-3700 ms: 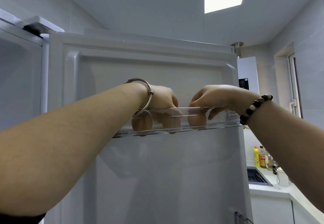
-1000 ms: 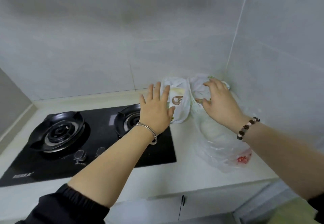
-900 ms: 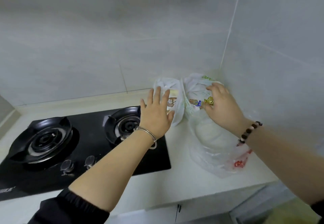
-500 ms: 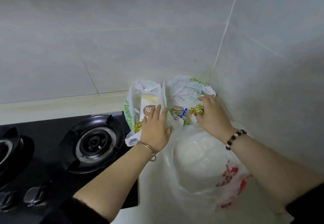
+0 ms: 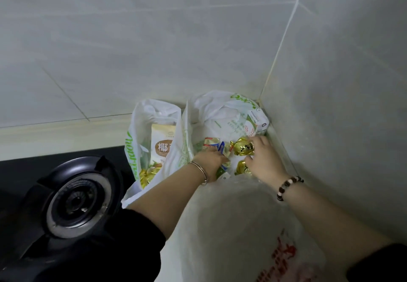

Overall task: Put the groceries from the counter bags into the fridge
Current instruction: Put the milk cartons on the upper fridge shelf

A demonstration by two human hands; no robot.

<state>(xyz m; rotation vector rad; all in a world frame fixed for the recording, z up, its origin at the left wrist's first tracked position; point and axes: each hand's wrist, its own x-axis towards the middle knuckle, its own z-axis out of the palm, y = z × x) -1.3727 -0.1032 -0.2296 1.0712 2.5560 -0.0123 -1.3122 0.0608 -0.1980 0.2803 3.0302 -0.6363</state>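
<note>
Two white plastic bags with green print stand in the counter corner. The left bag (image 5: pixel 152 114) holds a beige carton (image 5: pixel 164 144) and gold-wrapped items (image 5: pixel 147 174). Both my hands are inside the right bag (image 5: pixel 217 110). My right hand (image 5: pixel 263 160) pinches a gold-wrapped piece (image 5: pixel 242 147); a second gold piece (image 5: pixel 242 168) lies just below it. My left hand (image 5: pixel 210 160) reaches among small packets (image 5: pixel 217 146), its fingers hidden. A small green-and-white carton (image 5: pixel 256 122) stands at the bag's back right.
A third, translucent bag with red print (image 5: pixel 253 233) lies on the counter in front, under my arms. A black gas hob with a burner (image 5: pixel 77 200) is at the left. Tiled walls (image 5: pixel 330 83) close in behind and on the right.
I turned from the fridge door shelf to the counter corner. Over the last second my left hand moved from the left bag into the right bag, and my right hand took hold of a gold-wrapped piece.
</note>
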